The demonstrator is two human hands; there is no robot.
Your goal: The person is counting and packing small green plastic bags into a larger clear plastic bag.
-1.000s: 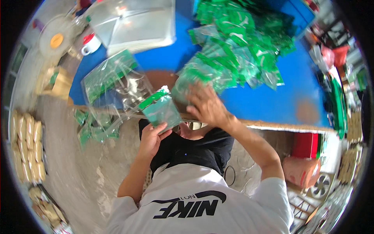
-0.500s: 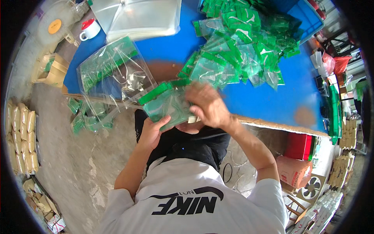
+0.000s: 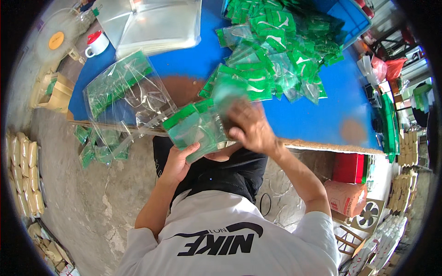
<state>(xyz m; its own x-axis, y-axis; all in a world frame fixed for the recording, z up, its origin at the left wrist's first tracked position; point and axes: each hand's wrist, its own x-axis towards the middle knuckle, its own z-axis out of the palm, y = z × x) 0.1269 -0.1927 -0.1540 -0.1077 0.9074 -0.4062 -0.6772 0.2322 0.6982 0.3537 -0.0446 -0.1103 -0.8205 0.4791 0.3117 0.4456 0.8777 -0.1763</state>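
My left hand (image 3: 178,160) grips several flat clear plastic packets (image 3: 195,131) with green top strips, its thumb lying over their lower edge. They are held above my lap, at the table's near edge. Just right of them is my right hand (image 3: 251,124), its fingers smeared by motion. A blurred greenish packet (image 3: 229,92) extends from those fingers toward the pile, and the hand appears to pinch it. The large pile of green-topped packets (image 3: 271,66) lies beyond on the blue table. To the left, a big clear bag (image 3: 122,85) with green packets inside rests over the table edge.
A stack of clear plastic bags (image 3: 156,27) lies at the far left of the blue table (image 3: 322,122), near a white mug (image 3: 97,45) with a red lid. A blue crate (image 3: 357,23) stands behind the pile. More green packets (image 3: 101,145) hang below the left edge.
My right hand has moved slightly right, and a blurred packet now shows beyond its fingers. The left hand keeps its hold on the packets. The whole view has shifted a little.
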